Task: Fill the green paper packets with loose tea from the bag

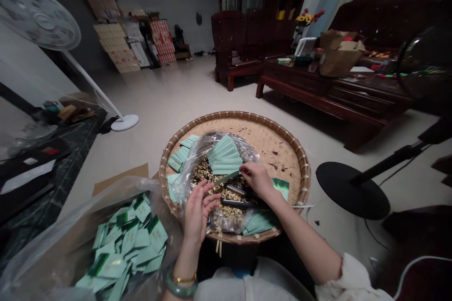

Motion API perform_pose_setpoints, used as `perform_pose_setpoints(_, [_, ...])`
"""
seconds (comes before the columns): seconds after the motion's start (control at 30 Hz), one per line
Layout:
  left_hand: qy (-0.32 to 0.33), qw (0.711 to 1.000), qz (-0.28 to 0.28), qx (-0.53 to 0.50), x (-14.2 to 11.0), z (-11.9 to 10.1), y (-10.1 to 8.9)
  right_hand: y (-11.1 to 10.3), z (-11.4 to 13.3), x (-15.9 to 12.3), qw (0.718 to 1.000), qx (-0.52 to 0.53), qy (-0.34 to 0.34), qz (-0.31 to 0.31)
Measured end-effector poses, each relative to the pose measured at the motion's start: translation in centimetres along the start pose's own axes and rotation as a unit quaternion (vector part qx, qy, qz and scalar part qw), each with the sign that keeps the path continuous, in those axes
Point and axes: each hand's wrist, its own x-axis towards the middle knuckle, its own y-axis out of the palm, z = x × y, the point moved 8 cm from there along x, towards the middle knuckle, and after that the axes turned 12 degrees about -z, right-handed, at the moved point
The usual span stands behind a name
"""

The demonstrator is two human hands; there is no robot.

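My right hand (259,179) pinches one end of a narrow pale-green packet (227,178), seen nearly edge-on. The fingertips of my left hand (198,207) come up to its other end with the fingers apart; whether they touch it, I cannot tell. Below is a clear plastic bag (187,174), open, with a loose dried mix of pale and dark bits (203,174) inside. On the mix lie a fanned stack of green packets (224,155) and two dark-handled tools (237,203), their ends hidden. All this sits in a round woven bamboo tray (278,136).
At the lower left, a plastic-lined box (120,176) holds many green packets (130,240). More packets (259,222) lie around the tray. A white standing fan (125,122) is at left, a black stand base (353,190) at right, and a wooden table (318,87) beyond.
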Motion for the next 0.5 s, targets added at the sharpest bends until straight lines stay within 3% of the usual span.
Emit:
perform_pose_setpoints(0.13, [-0.043,0.999,-0.005,-0.023,0.2,0.6,0.4,-2.0,2.3,-1.0,0.990,0.102,-0.068,-0.072])
perform_pose_setpoints(0.27, [-0.088,0.995,0.028,0.048,0.0,1.7,1.3,-1.9,4.1,-1.9,0.983,0.158,-0.075,-0.057])
perform_pose_setpoints(0.33, [-0.082,0.994,0.014,0.066,0.0,1.8,1.2,-1.9,4.4,-1.9,0.978,0.193,-0.041,-0.064])
perform_pose_setpoints(0.43, [-0.061,0.996,-0.009,0.065,0.0,1.7,1.0,-1.6,3.9,-1.6,0.969,0.228,0.063,-0.072])
perform_pose_setpoints(0.5, [-0.055,0.996,-0.012,0.065,0.0,1.7,1.1,-1.2,4.2,-1.5,0.971,0.217,0.086,-0.057])
